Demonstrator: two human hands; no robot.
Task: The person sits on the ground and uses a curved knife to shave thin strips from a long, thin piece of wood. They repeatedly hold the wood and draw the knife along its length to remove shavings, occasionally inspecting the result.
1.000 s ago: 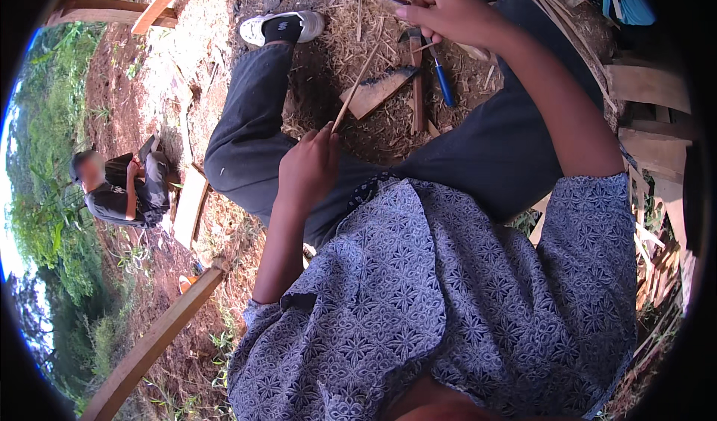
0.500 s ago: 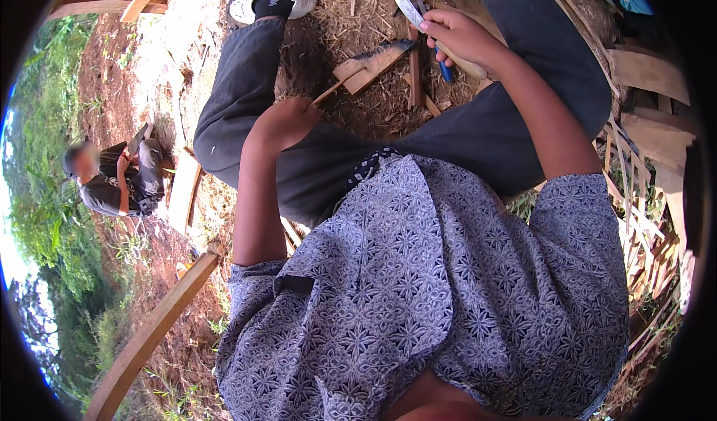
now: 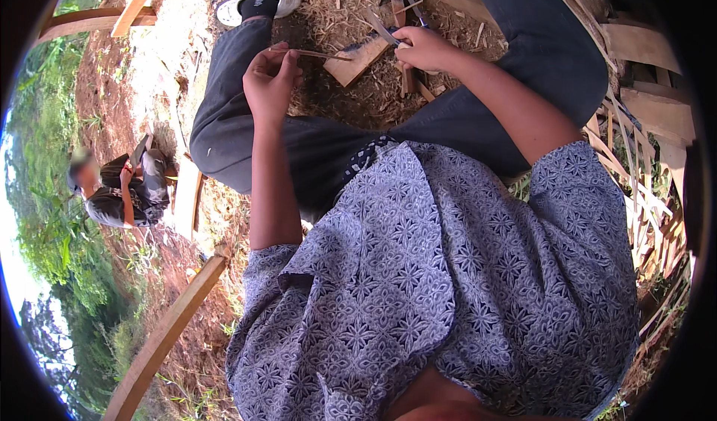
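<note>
Pinched in my left hand (image 3: 272, 83), above my left thigh, is a thin wooden stick (image 3: 321, 54) that points right. My right hand (image 3: 424, 50) is closed round the handle of a knife (image 3: 382, 28), most of the handle hidden by the fingers. Its blade slants up and left, over the far end of a wooden block (image 3: 357, 66) on the ground between my legs. The stick's tip overlaps the block's near left part in view; whether they touch I cannot tell. The blade looks apart from the stick.
A dark tool (image 3: 415, 7) lies beyond my right hand amid wood shavings (image 3: 321, 14). Split wooden strips (image 3: 635, 189) are piled at the right. A curved beam (image 3: 168, 331) stands at the lower left. Another person (image 3: 123, 186) sits at the left beside a board (image 3: 187, 201).
My left hand has moved forward and turned, so the stick now lies nearly level. My right hand has come left with the knife, bringing the blade over the block.
</note>
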